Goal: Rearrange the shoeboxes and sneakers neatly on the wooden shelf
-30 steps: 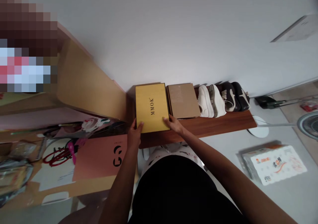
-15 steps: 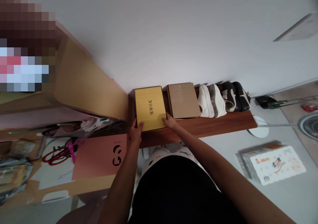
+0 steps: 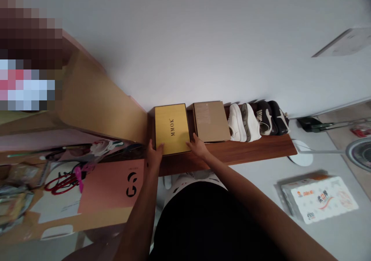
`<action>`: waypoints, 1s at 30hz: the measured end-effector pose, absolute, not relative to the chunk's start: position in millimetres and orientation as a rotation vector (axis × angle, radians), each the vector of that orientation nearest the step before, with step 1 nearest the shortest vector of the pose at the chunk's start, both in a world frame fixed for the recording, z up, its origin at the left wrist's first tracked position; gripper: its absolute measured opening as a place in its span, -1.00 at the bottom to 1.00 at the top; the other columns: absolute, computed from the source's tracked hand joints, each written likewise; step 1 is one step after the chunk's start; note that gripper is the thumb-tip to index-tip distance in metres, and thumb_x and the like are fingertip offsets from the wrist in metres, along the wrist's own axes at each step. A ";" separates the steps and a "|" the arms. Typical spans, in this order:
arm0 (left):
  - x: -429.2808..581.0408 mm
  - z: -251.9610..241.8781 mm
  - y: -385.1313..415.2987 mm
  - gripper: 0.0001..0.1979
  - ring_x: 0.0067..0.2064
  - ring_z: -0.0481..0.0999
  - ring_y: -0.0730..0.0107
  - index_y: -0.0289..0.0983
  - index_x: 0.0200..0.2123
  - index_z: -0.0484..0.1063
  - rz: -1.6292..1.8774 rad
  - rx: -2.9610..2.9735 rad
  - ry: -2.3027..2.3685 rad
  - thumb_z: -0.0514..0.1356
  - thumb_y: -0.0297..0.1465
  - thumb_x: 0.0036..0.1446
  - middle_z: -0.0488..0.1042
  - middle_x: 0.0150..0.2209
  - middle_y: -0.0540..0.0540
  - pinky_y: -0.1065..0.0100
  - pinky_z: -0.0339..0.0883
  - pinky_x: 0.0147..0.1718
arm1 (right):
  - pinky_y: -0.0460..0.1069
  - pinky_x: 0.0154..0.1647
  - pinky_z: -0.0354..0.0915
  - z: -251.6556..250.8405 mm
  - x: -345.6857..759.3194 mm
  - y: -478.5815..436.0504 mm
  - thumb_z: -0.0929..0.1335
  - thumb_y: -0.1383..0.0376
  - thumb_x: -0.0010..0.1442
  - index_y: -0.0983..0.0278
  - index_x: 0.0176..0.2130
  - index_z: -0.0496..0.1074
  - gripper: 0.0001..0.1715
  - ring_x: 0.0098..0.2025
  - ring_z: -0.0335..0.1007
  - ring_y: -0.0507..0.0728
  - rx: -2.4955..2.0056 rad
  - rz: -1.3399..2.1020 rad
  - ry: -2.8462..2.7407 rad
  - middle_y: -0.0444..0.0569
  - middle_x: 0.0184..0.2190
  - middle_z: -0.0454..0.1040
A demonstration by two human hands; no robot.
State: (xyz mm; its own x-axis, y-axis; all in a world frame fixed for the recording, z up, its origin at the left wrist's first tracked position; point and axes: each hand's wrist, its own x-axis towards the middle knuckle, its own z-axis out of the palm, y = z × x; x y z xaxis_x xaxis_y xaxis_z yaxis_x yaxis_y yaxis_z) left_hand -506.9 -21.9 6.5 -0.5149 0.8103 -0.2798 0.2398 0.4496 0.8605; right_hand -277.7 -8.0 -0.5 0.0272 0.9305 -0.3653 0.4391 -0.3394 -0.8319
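Both hands, left hand (image 3: 153,155) and right hand (image 3: 197,147), grip the near corners of the yellow box (image 3: 171,129), which lies on the wooden shelf (image 3: 246,151) left of the brown box (image 3: 211,121).

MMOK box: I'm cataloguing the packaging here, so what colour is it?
The box is golden yellow with black lettering, clearest in the head view.

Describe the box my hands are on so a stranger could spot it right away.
Find the dark wooden shelf along the white wall. At its left end sits the gold box; unlike the plain brown cardboard box beside it, its lid reads MMOK.
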 end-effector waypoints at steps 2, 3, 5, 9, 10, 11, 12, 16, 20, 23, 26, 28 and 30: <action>-493.2 16.3 -19.3 -0.28 0.36 0.23 0.09 -0.28 0.25 0.29 1.081 1.011 2.093 0.37 -0.29 0.03 0.30 0.29 -0.32 0.16 0.04 0.34 | 0.20 0.27 0.24 4.3 -253.4 -12.7 0.35 -0.04 0.21 0.37 0.34 0.18 -0.11 0.27 0.31 0.33 -1.725 1.210 -1.392 0.29 0.25 0.35; -482.1 20.7 -17.5 -0.30 0.36 0.22 0.10 -0.28 0.25 0.29 1.117 1.062 2.088 0.36 -0.29 0.05 0.28 0.30 -0.32 0.16 0.01 0.36 | 0.21 0.25 0.27 7.1 -238.3 -13.7 0.34 -0.06 0.22 0.37 0.33 0.20 -0.12 0.25 0.34 0.33 -1.706 1.171 -1.381 0.30 0.23 0.37; -452.0 27.1 -12.6 -0.36 0.35 0.25 0.13 -0.26 0.23 0.31 1.168 1.108 2.002 0.34 -0.29 0.08 0.30 0.28 -0.29 0.18 0.02 0.36 | 0.22 0.21 0.30 13.0 -204.9 -12.5 0.32 -0.08 0.23 0.39 0.30 0.24 -0.14 0.21 0.38 0.34 -1.716 1.080 -1.344 0.33 0.20 0.39; -379.0 25.1 1.6 -0.42 0.33 0.27 0.15 -0.24 0.20 0.34 1.110 1.048 1.688 0.34 -0.32 0.10 0.32 0.28 -0.27 0.16 0.08 0.33 | 0.23 0.21 0.30 21.8 -143.2 -0.1 0.30 -0.03 0.24 0.41 0.26 0.28 -0.21 0.23 0.35 0.35 -1.829 0.923 -1.278 0.34 0.21 0.37; -362.6 21.9 6.2 -0.41 0.34 0.27 0.14 -0.24 0.20 0.33 1.078 1.007 1.621 0.34 -0.32 0.10 0.31 0.29 -0.28 0.15 0.09 0.32 | 0.24 0.23 0.28 22.7 -131.4 4.1 0.30 -0.01 0.24 0.43 0.25 0.29 -0.23 0.24 0.33 0.35 -1.862 0.891 -1.277 0.34 0.21 0.37; -348.2 18.0 11.0 -0.40 0.34 0.26 0.13 -0.24 0.21 0.32 1.045 0.963 1.573 0.35 -0.32 0.10 0.29 0.30 -0.29 0.14 0.11 0.31 | 0.25 0.26 0.24 23.0 -121.5 8.6 0.30 0.01 0.24 0.44 0.24 0.30 -0.24 0.25 0.31 0.36 -1.894 0.863 -1.283 0.34 0.20 0.37; -336.0 13.6 16.2 -0.38 0.35 0.25 0.11 -0.25 0.22 0.31 1.016 0.922 1.551 0.35 -0.32 0.10 0.28 0.31 -0.30 0.14 0.12 0.30 | 0.26 0.28 0.21 22.5 -113.5 13.0 0.30 0.03 0.23 0.45 0.23 0.31 -0.25 0.26 0.30 0.37 -1.922 0.840 -1.292 0.34 0.19 0.38; -309.7 -3.3 36.6 -0.29 0.36 0.22 0.07 -0.34 0.27 0.25 0.940 0.843 1.642 0.37 -0.32 0.09 0.20 0.35 -0.39 0.15 0.10 0.31 | 0.27 0.32 0.14 14.1 -96.2 29.5 0.30 0.09 0.22 0.46 0.24 0.29 -0.27 0.28 0.25 0.38 -1.971 0.842 -1.308 0.35 0.18 0.37; -305.9 -16.3 48.5 -0.28 0.32 0.29 0.06 -0.38 0.27 0.26 0.882 0.807 1.785 0.36 -0.27 0.10 0.29 0.29 -0.40 0.17 0.11 0.30 | 0.27 0.32 0.15 -1.1 -94.0 42.1 0.32 0.14 0.20 0.44 0.27 0.24 -0.26 0.31 0.21 0.38 -1.993 0.910 -1.308 0.33 0.21 0.35; -306.4 -25.8 48.9 -0.35 0.28 0.35 0.08 -0.39 0.23 0.32 0.852 0.776 1.805 0.32 -0.20 0.15 0.38 0.23 -0.39 0.20 0.16 0.27 | 0.26 0.31 0.17 -12.5 -97.5 48.5 0.33 0.17 0.20 0.41 0.28 0.20 -0.26 0.31 0.21 0.37 -2.044 0.961 -1.301 0.30 0.22 0.35; -305.8 -34.6 44.6 -0.39 0.24 0.40 0.11 -0.36 0.18 0.39 0.867 0.722 1.746 0.28 -0.11 0.17 0.45 0.18 -0.34 0.21 0.22 0.23 | 0.26 0.30 0.18 -21.1 -103.1 51.8 0.33 0.17 0.21 0.40 0.30 0.17 -0.25 0.29 0.25 0.37 -2.110 0.999 -1.273 0.28 0.22 0.35; -304.3 -38.3 41.8 -0.40 0.24 0.41 0.13 -0.33 0.16 0.41 0.885 0.667 1.694 0.26 -0.07 0.18 0.46 0.17 -0.31 0.21 0.22 0.23 | 0.26 0.28 0.20 -24.9 -105.9 52.2 0.33 0.15 0.22 0.35 0.30 0.17 -0.26 0.25 0.31 0.36 -2.127 1.000 -1.227 0.24 0.20 0.39; -301.9 -39.0 40.3 -0.42 0.25 0.40 0.15 -0.32 0.14 0.44 0.891 0.619 1.657 0.22 -0.06 0.20 0.46 0.18 -0.29 0.21 0.20 0.25 | 0.23 0.26 0.24 -27.0 -106.4 51.4 0.34 0.11 0.23 0.29 0.28 0.19 -0.29 0.19 0.38 0.33 -2.107 0.993 -1.209 0.18 0.14 0.45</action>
